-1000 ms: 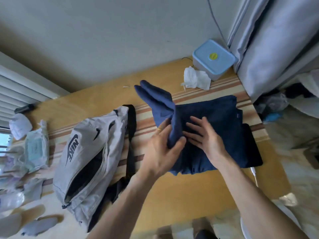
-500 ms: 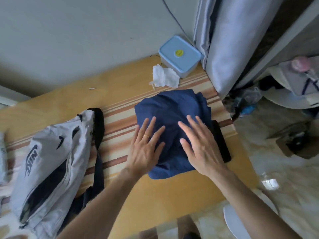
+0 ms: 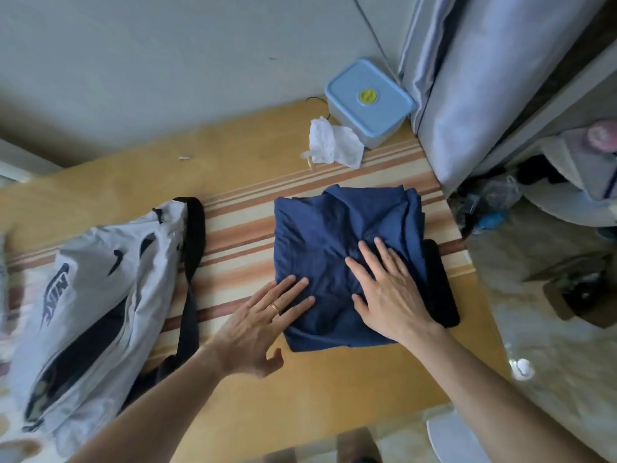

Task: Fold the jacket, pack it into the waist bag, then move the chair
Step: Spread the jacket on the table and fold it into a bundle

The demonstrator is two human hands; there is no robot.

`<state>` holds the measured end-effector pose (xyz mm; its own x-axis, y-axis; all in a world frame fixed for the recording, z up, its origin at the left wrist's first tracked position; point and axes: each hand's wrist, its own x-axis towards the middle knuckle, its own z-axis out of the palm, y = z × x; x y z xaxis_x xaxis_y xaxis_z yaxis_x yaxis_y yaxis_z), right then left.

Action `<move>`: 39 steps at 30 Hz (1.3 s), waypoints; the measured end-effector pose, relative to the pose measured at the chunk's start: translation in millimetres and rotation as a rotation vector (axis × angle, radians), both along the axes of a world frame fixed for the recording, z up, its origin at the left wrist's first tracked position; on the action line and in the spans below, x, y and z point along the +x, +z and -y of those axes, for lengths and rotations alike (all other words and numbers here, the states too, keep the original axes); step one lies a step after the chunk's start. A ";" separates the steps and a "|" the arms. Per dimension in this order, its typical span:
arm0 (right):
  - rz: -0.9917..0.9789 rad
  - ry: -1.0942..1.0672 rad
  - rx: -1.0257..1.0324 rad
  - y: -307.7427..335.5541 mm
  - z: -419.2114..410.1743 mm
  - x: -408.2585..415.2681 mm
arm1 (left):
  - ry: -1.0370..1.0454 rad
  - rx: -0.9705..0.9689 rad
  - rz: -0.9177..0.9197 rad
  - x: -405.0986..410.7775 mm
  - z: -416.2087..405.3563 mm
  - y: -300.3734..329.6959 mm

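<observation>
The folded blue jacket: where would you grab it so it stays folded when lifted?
Probably by its left and right edges, one hand from each side. The folded blue jacket lies as a flat, roughly square stack; the left hand sits at its near-left edge, the right hand flat on top, so pinching all layers together should keep it folded.

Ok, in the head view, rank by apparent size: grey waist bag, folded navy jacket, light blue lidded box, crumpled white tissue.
1. Grey waist bag, though it lies nearer the camera
2. Folded navy jacket
3. Light blue lidded box
4. Crumpled white tissue
</observation>
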<state>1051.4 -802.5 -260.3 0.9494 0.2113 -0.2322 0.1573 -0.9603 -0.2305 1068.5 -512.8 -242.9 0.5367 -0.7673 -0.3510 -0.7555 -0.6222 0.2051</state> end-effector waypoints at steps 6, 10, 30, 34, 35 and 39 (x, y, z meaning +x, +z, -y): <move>-0.047 0.207 0.043 3.9 -20.3 9.5 | 0.033 -0.049 0.074 1.2 17.4 -27.2; -0.110 0.199 0.094 1.4 -22.6 18.4 | 0.129 -0.144 0.036 2.6 9.8 -17.0; -0.407 -0.439 0.555 68.2 -88.3 1.6 | 1.605 -0.387 -0.463 22.0 -56.5 27.1; -0.103 -0.611 0.321 36.9 -105.5 19.2 | 1.654 -0.395 -0.104 11.5 -41.2 32.1; -0.095 -0.635 0.267 32.6 -112.1 24.7 | 1.576 -0.465 -0.046 4.4 -39.3 32.7; 0.053 -0.665 0.080 24.6 -135.8 34.2 | 1.240 -0.385 -0.096 -9.9 -39.1 14.7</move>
<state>1085.6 -666.7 -235.8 0.8933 -0.4078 -0.1892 -0.4485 -0.8373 -0.3129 1058.6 -473.7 -228.3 0.9415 0.1589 -0.2972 0.3042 -0.7805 0.5461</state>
